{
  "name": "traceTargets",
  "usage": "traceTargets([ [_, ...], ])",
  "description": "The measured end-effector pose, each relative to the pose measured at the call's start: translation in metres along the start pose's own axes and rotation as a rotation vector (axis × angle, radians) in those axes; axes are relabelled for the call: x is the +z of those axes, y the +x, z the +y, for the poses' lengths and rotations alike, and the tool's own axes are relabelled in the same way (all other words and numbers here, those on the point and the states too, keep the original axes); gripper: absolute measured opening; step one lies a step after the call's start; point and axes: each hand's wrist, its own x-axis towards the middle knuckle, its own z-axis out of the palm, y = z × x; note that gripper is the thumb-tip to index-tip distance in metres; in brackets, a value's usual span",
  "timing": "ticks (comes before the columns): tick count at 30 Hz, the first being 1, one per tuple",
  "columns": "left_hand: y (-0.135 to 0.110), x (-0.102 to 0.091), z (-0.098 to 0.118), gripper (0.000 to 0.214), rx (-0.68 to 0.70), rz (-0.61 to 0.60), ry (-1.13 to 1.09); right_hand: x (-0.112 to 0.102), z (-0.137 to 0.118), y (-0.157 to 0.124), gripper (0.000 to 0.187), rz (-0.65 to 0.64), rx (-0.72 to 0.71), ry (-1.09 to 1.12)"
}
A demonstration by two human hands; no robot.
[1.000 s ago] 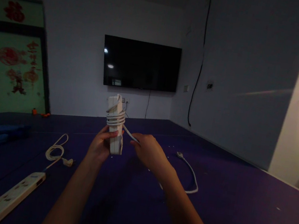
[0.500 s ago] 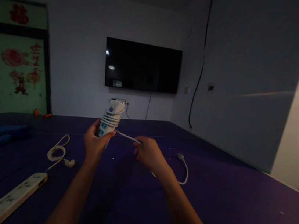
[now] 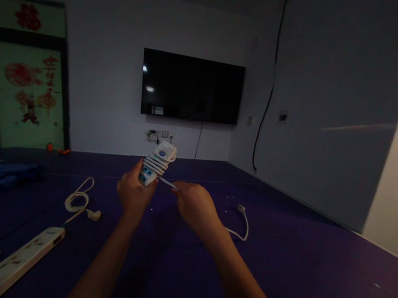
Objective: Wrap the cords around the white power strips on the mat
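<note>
Dim purple floor below you: your left hand (image 3: pixel 135 194) grips the tilted power strip (image 3: pixel 157 164), your right hand (image 3: pixel 194 205) pinches its cord (image 3: pixel 166 182), seemingly mid-wrap; another turn calls for a taut cord.

Dim, grainy room; soft, wide-angle edge distortion.

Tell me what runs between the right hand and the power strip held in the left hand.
In the head view, a short stretch of white cord runs from the coils on the power strip to the right hand.
</note>
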Motion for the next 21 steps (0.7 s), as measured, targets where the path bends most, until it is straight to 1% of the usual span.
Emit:
traceTargets([
  [2, -0.002, -0.006, 0.007, 0.062, 0.100, -0.052, 0.140, -0.003, 0.002, 0.000, 0.023, 0.032, -0.033, -0.091],
  [5, -0.003, -0.011, 0.015, 0.059, 0.282, -0.211, 0.243, -0.008, 0.009, -0.001, 0.020, 0.108, -0.094, -0.143],
  [8, -0.006, -0.010, 0.019, 0.064, 0.482, -0.385, 0.273, -0.010, 0.020, 0.000, 0.012, 0.178, -0.156, -0.138],
  [11, -0.010, -0.008, 0.025, 0.070, 0.649, -0.506, 0.263, -0.008, 0.032, 0.001, 0.006, 0.227, -0.200, -0.103],
  [13, -0.013, -0.008, 0.030, 0.076, 0.705, -0.548, 0.275, -0.006, 0.040, 0.003, 0.005, 0.252, -0.215, -0.055],
  [17, -0.016, -0.011, 0.037, 0.084, 0.779, -0.590, 0.303, -0.008, 0.054, 0.005, 0.011, 0.304, -0.212, 0.089],
  [19, -0.017, -0.014, 0.039, 0.085, 0.825, -0.603, 0.275, -0.012, 0.059, 0.005, 0.012, 0.297, -0.204, 0.155],
  [21, -0.018, -0.017, 0.042, 0.086, 0.857, -0.619, 0.233, -0.017, 0.062, 0.004, 0.011, 0.258, -0.189, 0.216],
])
